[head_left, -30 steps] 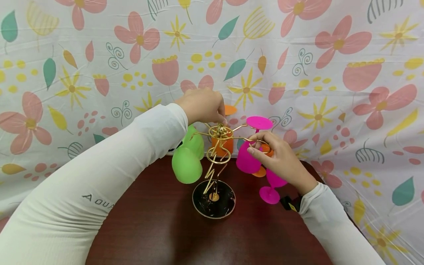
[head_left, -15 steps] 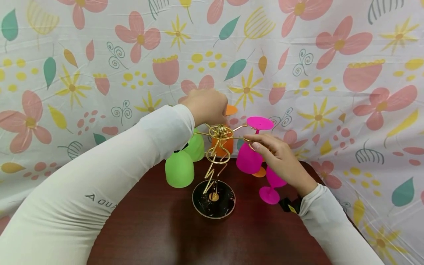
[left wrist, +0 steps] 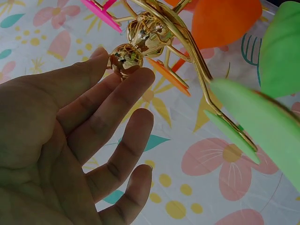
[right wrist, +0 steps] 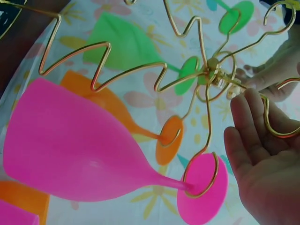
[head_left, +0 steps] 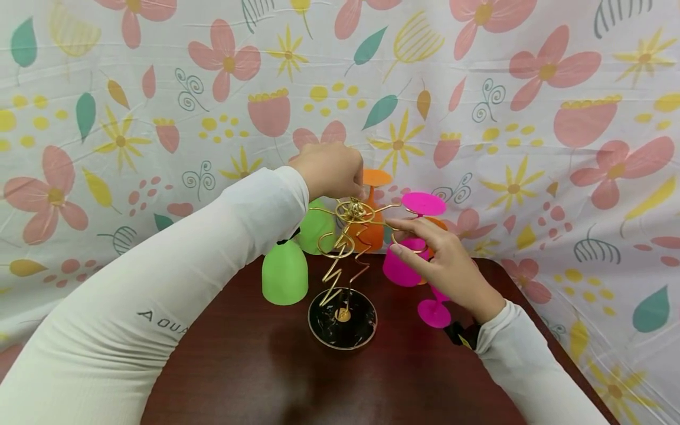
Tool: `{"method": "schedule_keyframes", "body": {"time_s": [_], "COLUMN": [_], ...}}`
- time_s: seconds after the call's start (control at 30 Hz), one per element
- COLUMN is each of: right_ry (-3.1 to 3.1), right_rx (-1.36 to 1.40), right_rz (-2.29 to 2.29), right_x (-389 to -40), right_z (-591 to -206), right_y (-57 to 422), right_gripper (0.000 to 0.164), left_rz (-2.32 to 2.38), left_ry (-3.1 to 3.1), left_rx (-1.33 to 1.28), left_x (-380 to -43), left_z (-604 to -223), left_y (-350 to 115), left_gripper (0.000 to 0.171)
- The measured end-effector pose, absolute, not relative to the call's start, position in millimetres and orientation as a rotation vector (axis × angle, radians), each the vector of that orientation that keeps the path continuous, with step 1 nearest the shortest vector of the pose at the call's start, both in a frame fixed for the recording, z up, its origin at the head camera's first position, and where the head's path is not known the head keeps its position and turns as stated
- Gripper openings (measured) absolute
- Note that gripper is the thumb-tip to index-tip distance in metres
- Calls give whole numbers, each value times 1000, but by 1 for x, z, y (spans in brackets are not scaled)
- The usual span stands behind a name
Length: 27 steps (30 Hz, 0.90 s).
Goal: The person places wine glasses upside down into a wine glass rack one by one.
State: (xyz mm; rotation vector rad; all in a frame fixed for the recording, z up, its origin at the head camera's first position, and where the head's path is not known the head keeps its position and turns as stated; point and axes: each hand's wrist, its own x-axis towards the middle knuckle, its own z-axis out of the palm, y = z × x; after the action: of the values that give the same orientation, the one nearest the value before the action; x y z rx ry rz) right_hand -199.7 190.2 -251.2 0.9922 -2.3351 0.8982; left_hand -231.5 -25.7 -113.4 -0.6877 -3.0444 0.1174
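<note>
To steady the gold rack [head_left: 340, 256] standing on the worktop [head_left: 228, 360], it seems, our left hand [head_left: 330, 169] pinches its top knob [left wrist: 125, 57]; our right hand [head_left: 445, 258], fingers loosely spread, touches one hooked arm [right wrist: 281, 135].

The table [head_left: 234, 369] bears a rack [head_left: 344, 316] and, seemingly, a pink goblet [head_left: 434, 314].

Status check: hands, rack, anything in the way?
Left hand: pinching top knob. Right hand: fingers extended at bare hook. Gold rack: standing. Pink goblet hanging upside down close to right hand, possible snag.
</note>
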Motion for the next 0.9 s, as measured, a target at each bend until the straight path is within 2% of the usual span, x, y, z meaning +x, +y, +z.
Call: {"method": "schedule_keyframes", "body": {"time_s": [0.2,0.43,0.9], "right_ry": [-2311,-2319,-2308], "right_rx": [956,921,882], "right_rz": [894,921,1003], "right_x": [-191,-173,-202], "right_z": [-250,-237,-259], "right_y": [185,176,181], "right_gripper": [47,43,47], "left_rz": [106,81,-22], "left_ry": [-3012,-2979,-2982], "left_rx": [-727,-748,-682], "left_x": [-233,-235,-242], "left_z": [-116,-116,-124], "left_y": [-25,-24,-26], "left_gripper": [16,17,21]}}
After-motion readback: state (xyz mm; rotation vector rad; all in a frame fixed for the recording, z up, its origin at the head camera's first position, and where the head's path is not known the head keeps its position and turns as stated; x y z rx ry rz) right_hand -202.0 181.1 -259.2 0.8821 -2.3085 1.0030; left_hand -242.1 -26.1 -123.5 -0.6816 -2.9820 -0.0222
